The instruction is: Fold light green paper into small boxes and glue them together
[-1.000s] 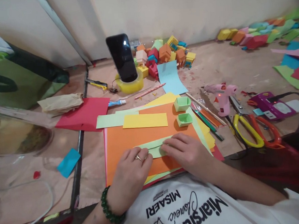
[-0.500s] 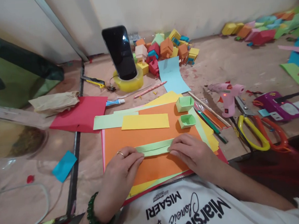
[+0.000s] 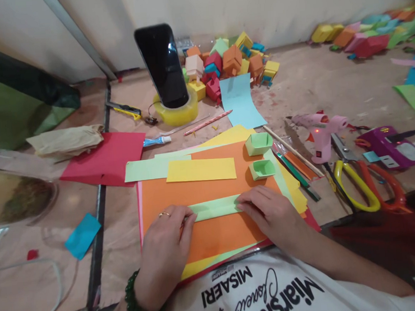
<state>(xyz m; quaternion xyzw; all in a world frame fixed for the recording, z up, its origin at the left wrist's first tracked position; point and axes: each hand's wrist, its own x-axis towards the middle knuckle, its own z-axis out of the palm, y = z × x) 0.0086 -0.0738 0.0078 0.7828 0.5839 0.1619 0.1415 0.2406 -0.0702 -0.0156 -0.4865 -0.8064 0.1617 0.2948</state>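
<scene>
The left hand (image 3: 165, 241) was drawn narrow, pinching the left end of a green strip (image 3: 216, 208), and the right hand (image 3: 273, 215) pinched the right end the same way. The strip lay between them over the near half of an orange sheet (image 3: 156, 194), its long axis running side to side, its right end slightly farther from the body than its left. It was a narrow, nearly straight band, apparently folded lengthwise, with its ends not joined; by its look, the flattening was well along and any shaping into a solid form was undone. Beyond it a yellow strip (image 3: 201, 170) lay flat, without a visible crease, also running side to side. To its right stood two small green boxes, a near box (image 3: 262, 169) and a far box (image 3: 259, 145), seemingly formed already. Farther out lay a glue gun (image 3: 322, 140), and behind everything a heap of coloured blocks (image 3: 232, 59).
</scene>
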